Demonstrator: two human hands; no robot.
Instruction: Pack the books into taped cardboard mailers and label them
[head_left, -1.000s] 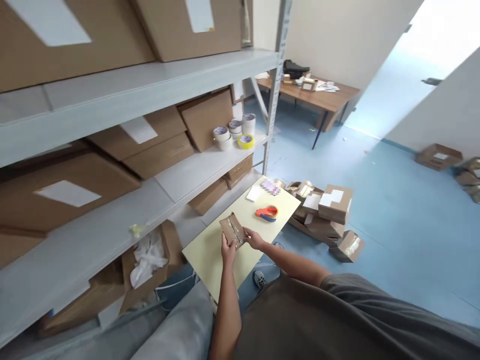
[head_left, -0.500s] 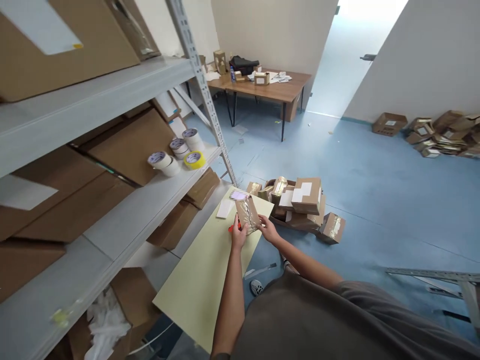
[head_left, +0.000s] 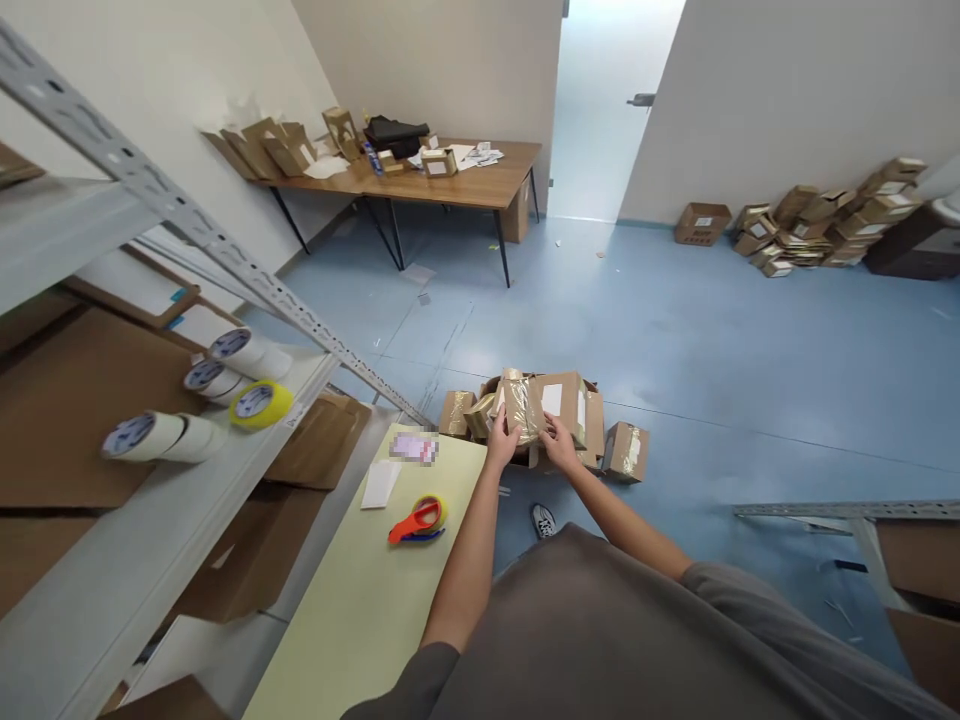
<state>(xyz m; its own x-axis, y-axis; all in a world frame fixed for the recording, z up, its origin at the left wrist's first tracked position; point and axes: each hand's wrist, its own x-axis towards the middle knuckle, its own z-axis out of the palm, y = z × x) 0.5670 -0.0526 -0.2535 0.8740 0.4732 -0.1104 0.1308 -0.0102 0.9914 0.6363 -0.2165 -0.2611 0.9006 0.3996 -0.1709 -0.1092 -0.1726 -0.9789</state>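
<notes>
A small cardboard box [head_left: 523,408] with shiny clear tape across it is held between my two hands. My left hand [head_left: 502,440] grips its left side, and my right hand [head_left: 558,443] grips the lower right edge. The held box is in front of a pile of boxes; whether it touches them I cannot tell. Behind it, a larger box [head_left: 568,392] with a white label lies on the pile. To the left, on the pale yellow tabletop [head_left: 352,590], lie an orange tape dispenser [head_left: 415,522], white paper [head_left: 381,484] and a blurred-out purple item [head_left: 413,447].
Metal shelving [head_left: 247,400] on the left carries cartons, white tape rolls [head_left: 161,437] and a yellow roll [head_left: 260,404]. One taped box [head_left: 625,452] sits on the floor beside the pile. Farther off are a brown table [head_left: 480,190] and stacked boxes [head_left: 825,225] by the wall.
Both hands have carried the taped box off the yellow tabletop to the right, over to the box pile. The tape dispenser is now uncovered. My view has turned right.
</notes>
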